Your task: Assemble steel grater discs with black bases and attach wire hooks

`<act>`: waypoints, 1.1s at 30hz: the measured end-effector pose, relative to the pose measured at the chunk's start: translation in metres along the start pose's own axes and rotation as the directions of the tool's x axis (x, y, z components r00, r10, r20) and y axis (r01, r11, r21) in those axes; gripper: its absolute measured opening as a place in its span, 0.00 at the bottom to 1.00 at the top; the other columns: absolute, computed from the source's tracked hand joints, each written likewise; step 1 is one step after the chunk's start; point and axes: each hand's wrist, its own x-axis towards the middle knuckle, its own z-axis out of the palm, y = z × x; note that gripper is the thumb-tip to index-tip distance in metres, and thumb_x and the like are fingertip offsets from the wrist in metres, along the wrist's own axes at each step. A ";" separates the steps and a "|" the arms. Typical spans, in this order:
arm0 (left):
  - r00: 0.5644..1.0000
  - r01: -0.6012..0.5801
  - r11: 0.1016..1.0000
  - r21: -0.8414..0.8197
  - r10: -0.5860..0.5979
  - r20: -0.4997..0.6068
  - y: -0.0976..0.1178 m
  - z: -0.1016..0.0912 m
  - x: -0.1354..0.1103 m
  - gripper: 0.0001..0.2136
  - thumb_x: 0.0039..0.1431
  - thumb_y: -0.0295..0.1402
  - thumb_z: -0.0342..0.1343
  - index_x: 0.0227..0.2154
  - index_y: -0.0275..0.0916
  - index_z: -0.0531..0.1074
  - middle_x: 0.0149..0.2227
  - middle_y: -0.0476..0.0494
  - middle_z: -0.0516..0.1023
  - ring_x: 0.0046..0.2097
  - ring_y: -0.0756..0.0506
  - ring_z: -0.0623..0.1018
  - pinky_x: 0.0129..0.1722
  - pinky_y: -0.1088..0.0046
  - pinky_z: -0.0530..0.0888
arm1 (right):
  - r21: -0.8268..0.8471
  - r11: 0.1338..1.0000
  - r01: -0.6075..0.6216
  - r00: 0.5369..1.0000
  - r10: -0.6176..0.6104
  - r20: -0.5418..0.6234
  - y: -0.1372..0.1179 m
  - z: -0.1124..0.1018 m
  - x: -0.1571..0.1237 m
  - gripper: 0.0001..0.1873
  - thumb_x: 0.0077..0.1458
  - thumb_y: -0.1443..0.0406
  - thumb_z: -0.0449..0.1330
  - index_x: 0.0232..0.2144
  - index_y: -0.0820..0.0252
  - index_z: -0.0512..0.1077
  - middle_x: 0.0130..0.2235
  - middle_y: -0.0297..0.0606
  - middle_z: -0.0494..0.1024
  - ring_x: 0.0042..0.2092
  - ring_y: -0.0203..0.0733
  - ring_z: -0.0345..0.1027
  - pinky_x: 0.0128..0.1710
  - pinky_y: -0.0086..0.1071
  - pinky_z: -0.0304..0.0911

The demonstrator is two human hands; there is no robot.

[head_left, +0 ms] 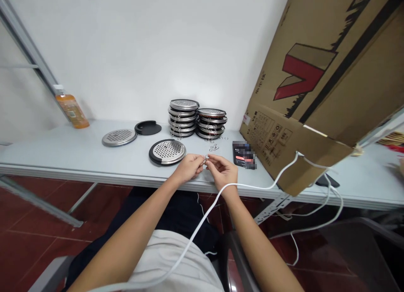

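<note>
Above the table's front edge, my left hand (190,166) and my right hand (223,169) meet, fingertips pinched on a small bent metal wire piece (206,157). Its exact shape is partly hidden by the fingers. Just left of my left hand lies a round perforated metal disc (170,151) with a black rim piece around its left side. Several loose wire pieces (213,147) of similar look lie beyond my fingers.
Stacked discs (183,119) and a second stack (211,123) stand at the wall. Left are a bare perforated disc (119,137), a black round part (148,127) and an orange bottle (72,109). A phone (243,155), large carton (277,132) and white cable (202,222) are near my right arm.
</note>
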 end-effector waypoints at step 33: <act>0.991 -0.086 0.996 0.004 0.085 0.102 -0.004 -0.002 -0.004 0.19 0.64 0.48 0.49 0.27 0.38 0.60 0.21 0.56 0.55 0.19 0.57 0.55 0.17 0.82 0.52 | 0.007 1.000 0.026 0.999 -0.026 0.041 0.002 -0.002 0.000 0.09 0.46 0.62 0.69 0.32 0.59 0.79 0.32 0.39 0.83 0.34 0.43 0.78 0.38 0.38 0.76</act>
